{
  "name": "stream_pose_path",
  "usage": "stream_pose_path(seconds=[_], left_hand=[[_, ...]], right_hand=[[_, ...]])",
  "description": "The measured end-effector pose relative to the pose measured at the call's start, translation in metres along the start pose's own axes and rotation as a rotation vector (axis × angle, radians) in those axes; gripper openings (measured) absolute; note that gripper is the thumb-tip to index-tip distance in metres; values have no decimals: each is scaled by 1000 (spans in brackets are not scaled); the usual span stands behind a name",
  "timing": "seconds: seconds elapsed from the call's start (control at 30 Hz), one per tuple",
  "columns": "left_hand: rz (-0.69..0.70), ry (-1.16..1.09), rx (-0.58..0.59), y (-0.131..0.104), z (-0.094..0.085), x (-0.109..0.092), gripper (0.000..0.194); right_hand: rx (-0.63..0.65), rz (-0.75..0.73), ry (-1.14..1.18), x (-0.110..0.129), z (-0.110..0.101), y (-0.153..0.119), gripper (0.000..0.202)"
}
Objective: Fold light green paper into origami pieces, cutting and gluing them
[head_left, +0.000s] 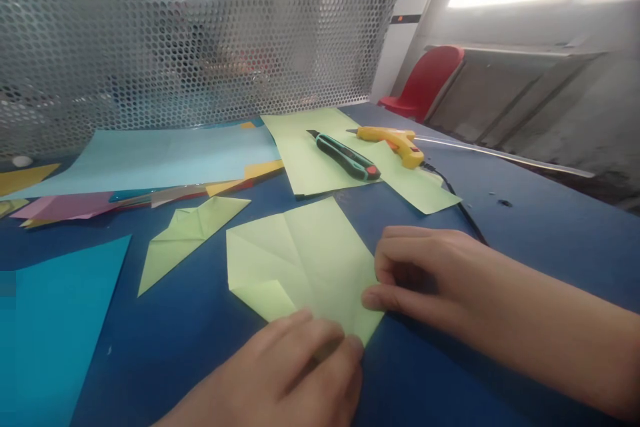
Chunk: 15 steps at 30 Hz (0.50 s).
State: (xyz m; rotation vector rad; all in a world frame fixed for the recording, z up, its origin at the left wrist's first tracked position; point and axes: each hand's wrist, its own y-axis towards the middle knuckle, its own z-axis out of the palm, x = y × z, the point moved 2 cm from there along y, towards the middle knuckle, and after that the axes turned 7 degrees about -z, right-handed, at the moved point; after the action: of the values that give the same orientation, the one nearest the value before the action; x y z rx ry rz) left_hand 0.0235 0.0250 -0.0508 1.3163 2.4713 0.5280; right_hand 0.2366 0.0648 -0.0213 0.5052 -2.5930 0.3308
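A creased sheet of light green paper (320,253) lies on the blue table in front of me, its near left edge folded inward. My left hand (300,373) is closed over the near edge, fingers curled and fingertips on the paper. At the right corner, my right hand (425,267) has its thumb on the paper and its fingers curled in a pinch. The hands hide the near edge and part of the right side. To the left sits a folded green paper piece (193,233), apart from both hands.
Behind the sheet, a green and black utility knife (347,157) and a yellow glue gun (393,140) rest on and by green papers (295,153). Blue paper (65,327) and pale blue sheets (170,157) lie left. A perforated metal screen (200,27) stands behind; a red chair (430,83) is beyond.
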Motion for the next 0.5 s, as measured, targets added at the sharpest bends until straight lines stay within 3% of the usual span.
stream_pose_path(seconds=[0.13, 0.37, 0.5], left_hand=[[-13, -10, -150, -1, 6, -2, 37], [-28, 47, -143, -4, 7, -10, 27], [15, 76, -138, -3, 8, -12, 38]], right_hand=[[15, 72, -30, 3, 0, -1, 37], [-7, 101, -27, 2, 0, -4, 36], [-18, 72, -51, 1, 2, -2, 38]])
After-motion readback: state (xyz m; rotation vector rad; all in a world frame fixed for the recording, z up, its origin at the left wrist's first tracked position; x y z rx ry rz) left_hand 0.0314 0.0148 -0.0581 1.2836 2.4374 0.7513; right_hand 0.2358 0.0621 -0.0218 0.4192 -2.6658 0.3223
